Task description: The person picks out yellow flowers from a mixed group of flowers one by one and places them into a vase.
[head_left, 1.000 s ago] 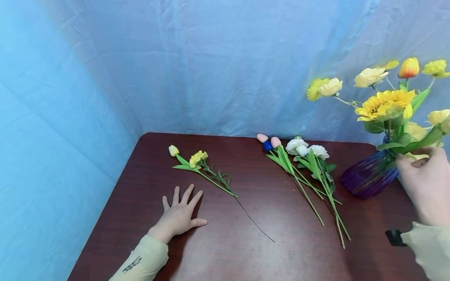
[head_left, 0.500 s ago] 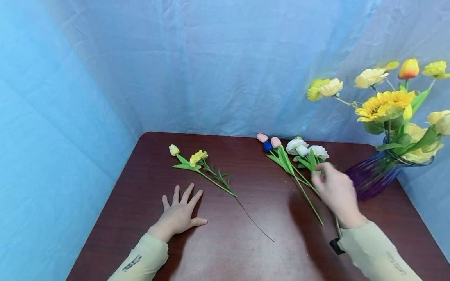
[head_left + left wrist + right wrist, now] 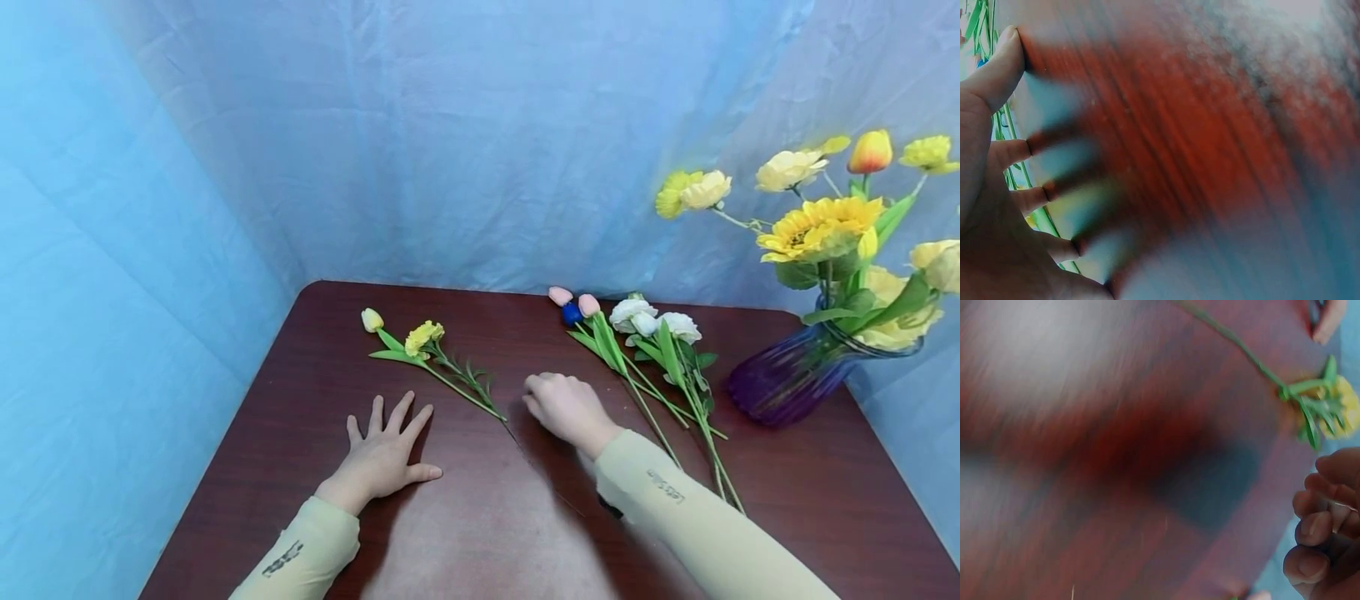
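My left hand (image 3: 378, 460) rests on the tabletop with its fingers spread, and the left wrist view shows its fingertips touching the wood. Just beyond it lie a pale yellow tulip (image 3: 371, 320) and a yellow carnation (image 3: 422, 337), their stems crossing. My right hand (image 3: 567, 408) hovers over the middle of the table, right of those stem ends. In the right wrist view its fingers (image 3: 1314, 528) are loosely curled with nothing between them, and the carnation's stem (image 3: 1241, 350) runs nearby. The right forearm covers part of the other stems.
Pink tulips (image 3: 588, 306), a blue bud (image 3: 572, 313) and white flowers (image 3: 632, 314) lie right of centre. A purple-blue glass vase (image 3: 780, 383) leans at the right, holding a sunflower (image 3: 813, 229) and other yellow blooms. Blue cloth (image 3: 480, 150) hangs behind the table.
My right hand has left the vase rim and swept left, over the white flowers, to mid-table. My left hand has stayed in place, and so have the loose flowers.
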`<control>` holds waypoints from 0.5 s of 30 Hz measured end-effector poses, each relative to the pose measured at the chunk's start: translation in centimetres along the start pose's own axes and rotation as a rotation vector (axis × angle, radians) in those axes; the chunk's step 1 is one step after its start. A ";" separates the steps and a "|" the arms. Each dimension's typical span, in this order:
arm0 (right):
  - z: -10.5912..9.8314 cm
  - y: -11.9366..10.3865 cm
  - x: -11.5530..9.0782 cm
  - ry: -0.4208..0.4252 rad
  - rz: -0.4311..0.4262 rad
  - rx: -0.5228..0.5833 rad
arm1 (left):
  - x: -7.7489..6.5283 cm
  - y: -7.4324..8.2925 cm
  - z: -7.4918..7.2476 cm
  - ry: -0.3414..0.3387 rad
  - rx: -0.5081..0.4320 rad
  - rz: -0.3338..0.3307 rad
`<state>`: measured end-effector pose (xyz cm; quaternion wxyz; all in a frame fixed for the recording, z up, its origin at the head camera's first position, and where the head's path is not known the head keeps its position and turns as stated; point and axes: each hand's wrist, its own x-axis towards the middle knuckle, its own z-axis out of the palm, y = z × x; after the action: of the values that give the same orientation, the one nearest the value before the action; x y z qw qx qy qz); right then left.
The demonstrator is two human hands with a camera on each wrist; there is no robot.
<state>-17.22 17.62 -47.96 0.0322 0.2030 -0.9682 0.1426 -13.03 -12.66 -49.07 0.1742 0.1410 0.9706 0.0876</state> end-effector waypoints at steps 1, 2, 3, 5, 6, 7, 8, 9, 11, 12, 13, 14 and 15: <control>0.5 -0.4 0.3 -0.026 0.005 0.020 | 0.0 0.0 0.0 0.001 -0.001 -0.001; 0.9 -0.8 0.5 -0.050 0.015 0.039 | 0.0 0.0 0.0 0.002 0.001 -0.001; 1.2 -1.2 0.8 -0.069 0.025 0.057 | 0.0 0.0 0.0 0.003 0.002 -0.002; 1.7 -1.9 1.3 -0.098 0.046 0.089 | 0.0 0.0 0.0 0.005 0.006 -0.001; 1.9 -2.2 1.5 -0.115 0.059 0.109 | 0.0 0.0 0.0 0.007 0.009 -0.002; 2.0 -2.4 1.7 -0.131 0.072 0.125 | 0.0 0.0 -0.1 0.010 0.011 -0.002; 2.2 -2.6 2.0 -0.145 0.084 0.140 | 0.0 0.0 -0.1 0.013 0.014 -0.001; 2.3 -2.9 2.2 -0.159 0.094 0.155 | 0.0 0.0 -0.1 0.014 0.016 -0.001; 2.5 -3.2 2.5 -0.185 0.113 0.167 | -0.1 0.0 -0.2 0.017 0.020 0.000; 2.7 -3.2 2.6 -0.192 0.121 0.164 | -0.1 0.1 -0.2 0.018 0.021 0.001; 2.8 -3.3 2.7 -0.196 0.128 0.159 | -0.2 0.1 -0.2 0.020 0.020 0.004; 2.9 -3.4 2.8 -0.197 0.134 0.153 | -0.2 0.1 -0.2 0.021 0.021 0.005; 3.0 -3.4 2.9 -0.198 0.140 0.147 | -0.2 0.1 -0.2 0.018 0.022 0.004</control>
<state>-18.49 12.67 -49.60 -0.0884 0.1495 -0.9654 0.1946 -12.88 -12.67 -48.80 0.1635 0.1441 0.9728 0.0785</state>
